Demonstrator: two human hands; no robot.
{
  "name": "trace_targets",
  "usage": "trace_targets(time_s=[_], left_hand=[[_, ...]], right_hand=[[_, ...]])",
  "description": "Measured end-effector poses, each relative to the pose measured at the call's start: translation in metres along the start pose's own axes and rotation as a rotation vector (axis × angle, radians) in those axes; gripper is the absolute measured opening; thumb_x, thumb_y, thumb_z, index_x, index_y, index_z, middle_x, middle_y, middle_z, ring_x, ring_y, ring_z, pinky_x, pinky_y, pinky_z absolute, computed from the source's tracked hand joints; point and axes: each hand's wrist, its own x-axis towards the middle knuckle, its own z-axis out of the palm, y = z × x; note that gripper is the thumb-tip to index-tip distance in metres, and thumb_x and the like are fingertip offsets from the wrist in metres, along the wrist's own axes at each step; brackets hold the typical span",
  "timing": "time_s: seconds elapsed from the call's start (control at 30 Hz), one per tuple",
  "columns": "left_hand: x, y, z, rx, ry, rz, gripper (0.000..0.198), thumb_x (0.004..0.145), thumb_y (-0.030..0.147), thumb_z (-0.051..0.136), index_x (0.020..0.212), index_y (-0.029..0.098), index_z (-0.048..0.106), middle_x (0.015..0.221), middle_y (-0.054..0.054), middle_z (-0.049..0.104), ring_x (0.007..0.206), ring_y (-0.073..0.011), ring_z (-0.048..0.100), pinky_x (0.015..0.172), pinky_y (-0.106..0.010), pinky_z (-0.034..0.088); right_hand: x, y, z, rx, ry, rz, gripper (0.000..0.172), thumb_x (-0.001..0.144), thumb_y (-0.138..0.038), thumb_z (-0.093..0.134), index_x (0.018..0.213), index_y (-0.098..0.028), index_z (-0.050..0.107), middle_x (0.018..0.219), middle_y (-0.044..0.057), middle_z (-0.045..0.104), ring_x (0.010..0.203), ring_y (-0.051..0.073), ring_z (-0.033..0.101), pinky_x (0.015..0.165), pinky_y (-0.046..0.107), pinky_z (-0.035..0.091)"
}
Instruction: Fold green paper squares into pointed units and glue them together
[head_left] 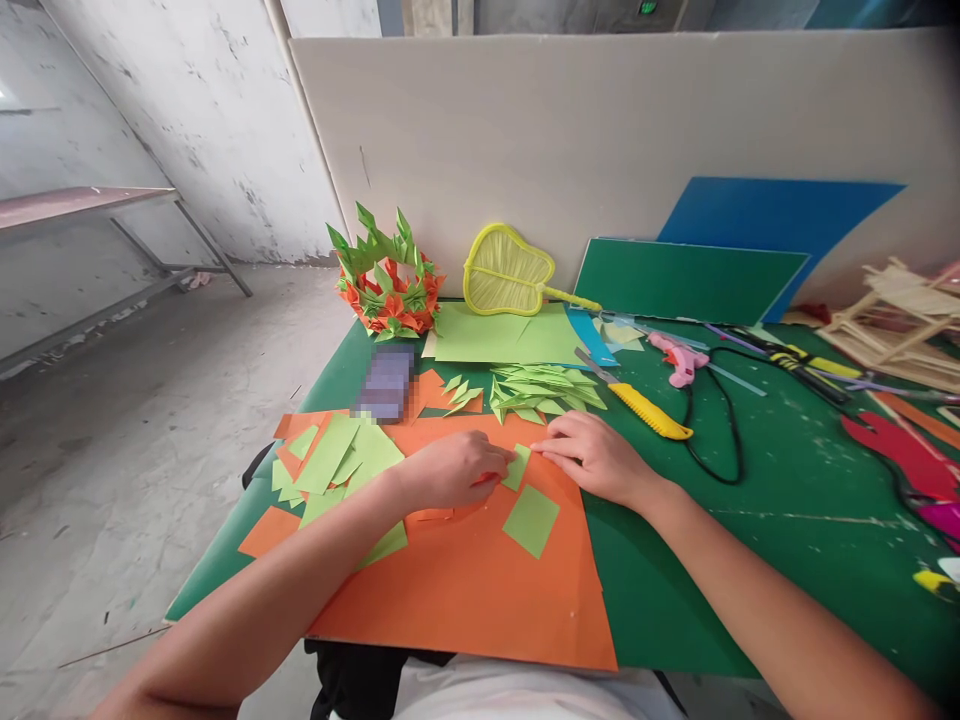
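My left hand [452, 470] and my right hand [592, 456] meet over a large orange sheet [480, 585] on the green table [787, 500]. Between them lies a small light-green paper piece [517, 466]. The left hand's fingers are curled and pinch its left edge. The right hand's fingers are pressed together on its upper right edge. A second green paper rectangle [531, 520] lies loose on the orange sheet just below. A pile of folded green paper points [544, 392] sits just beyond my hands.
Cut green squares [337, 455] lie at the left. An orange-and-green paper crown [386, 285], a yellow swatter [506, 272], a yellow utility knife [645, 408], a pink glue gun [679, 358] with black cord, green and blue boards and a stick model [896, 320] stand further back.
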Motion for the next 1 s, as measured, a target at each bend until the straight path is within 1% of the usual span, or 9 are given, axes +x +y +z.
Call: trace_targets(time_s=[0.1, 0.2, 0.3, 0.43, 0.53, 0.6, 0.77, 0.9, 1.0], left_hand=[[-0.001, 0.0, 0.002, -0.037, 0.017, -0.002, 0.02, 0.08, 0.009, 0.048, 0.078, 0.019, 0.065, 0.111, -0.005, 0.068, 0.075, -0.0156, 0.059, 0.071, -0.026, 0.045], [-0.002, -0.001, 0.006, -0.097, 0.054, -0.022, 0.017, 0.083, 0.012, 0.049, 0.084, 0.019, 0.065, 0.115, -0.007, 0.065, 0.088, -0.0171, 0.062, 0.081, -0.027, 0.046], [-0.003, -0.002, 0.011, -0.158, 0.102, -0.107, 0.012, 0.085, 0.017, 0.051, 0.09, 0.018, 0.061, 0.108, -0.007, 0.062, 0.087, -0.0156, 0.061, 0.078, -0.025, 0.047], [-0.004, -0.001, 0.014, -0.223, 0.181, -0.232, 0.017, 0.083, 0.022, 0.056, 0.099, 0.018, 0.051, 0.092, -0.003, 0.057, 0.072, -0.0117, 0.056, 0.065, -0.022, 0.046], [-0.004, 0.0, 0.016, -0.231, 0.215, -0.261, 0.016, 0.083, 0.017, 0.051, 0.098, 0.019, 0.047, 0.089, -0.001, 0.055, 0.071, -0.0109, 0.054, 0.064, -0.021, 0.045], [-0.004, -0.001, 0.018, -0.226, 0.231, -0.263, 0.013, 0.083, 0.014, 0.047, 0.096, 0.019, 0.046, 0.09, -0.002, 0.055, 0.073, -0.0111, 0.054, 0.065, -0.022, 0.045], [-0.002, -0.001, 0.019, -0.256, 0.207, -0.327, 0.009, 0.086, 0.025, 0.05, 0.093, 0.019, 0.048, 0.083, 0.0, 0.057, 0.071, -0.0125, 0.054, 0.063, -0.024, 0.044], [0.0, 0.003, 0.017, -0.4, 0.177, -0.385, 0.022, 0.085, 0.037, 0.056, 0.096, 0.02, 0.049, 0.08, 0.001, 0.059, 0.068, -0.0125, 0.055, 0.06, -0.023, 0.045], [0.001, 0.006, 0.018, -0.485, 0.181, -0.387, 0.026, 0.081, 0.036, 0.062, 0.097, 0.02, 0.05, 0.08, 0.001, 0.061, 0.069, -0.0122, 0.057, 0.06, -0.023, 0.046]], right_hand=[[-0.001, 0.003, 0.001, -0.013, 0.029, 0.033, 0.026, 0.095, -0.024, 0.047, 0.098, -0.024, 0.073, 0.082, 0.006, 0.062, 0.082, 0.019, 0.056, 0.072, 0.033, 0.046], [0.0, -0.003, 0.005, 0.046, 0.083, 0.034, 0.027, 0.095, -0.023, 0.046, 0.104, -0.025, 0.071, 0.088, 0.007, 0.064, 0.086, 0.02, 0.057, 0.074, 0.035, 0.048], [0.003, -0.013, 0.009, 0.14, 0.121, 0.015, 0.026, 0.095, -0.023, 0.047, 0.115, -0.026, 0.064, 0.101, 0.007, 0.065, 0.097, 0.022, 0.057, 0.084, 0.038, 0.049], [0.007, -0.021, 0.012, 0.193, 0.035, -0.038, 0.029, 0.092, -0.023, 0.052, 0.12, -0.025, 0.057, 0.116, 0.007, 0.062, 0.108, 0.023, 0.055, 0.095, 0.042, 0.046], [0.008, -0.022, 0.014, 0.156, -0.052, -0.071, 0.03, 0.093, -0.021, 0.049, 0.121, -0.027, 0.057, 0.124, 0.007, 0.058, 0.113, 0.024, 0.052, 0.096, 0.043, 0.045], [0.007, -0.021, 0.014, 0.127, -0.068, -0.086, 0.027, 0.093, -0.02, 0.049, 0.116, -0.028, 0.061, 0.126, 0.007, 0.056, 0.114, 0.024, 0.051, 0.096, 0.043, 0.044], [0.006, -0.021, 0.014, 0.157, 0.033, -0.087, 0.015, 0.092, -0.019, 0.052, 0.092, -0.023, 0.066, 0.111, 0.007, 0.06, 0.101, 0.021, 0.053, 0.09, 0.036, 0.045], [0.006, -0.022, 0.017, 0.172, 0.104, -0.071, 0.018, 0.093, -0.02, 0.051, 0.084, -0.022, 0.066, 0.091, 0.006, 0.059, 0.083, 0.018, 0.051, 0.075, 0.031, 0.045], [0.006, -0.021, 0.019, 0.157, 0.115, -0.059, 0.018, 0.092, -0.021, 0.053, 0.081, -0.021, 0.067, 0.084, 0.006, 0.058, 0.079, 0.018, 0.048, 0.071, 0.031, 0.044]])
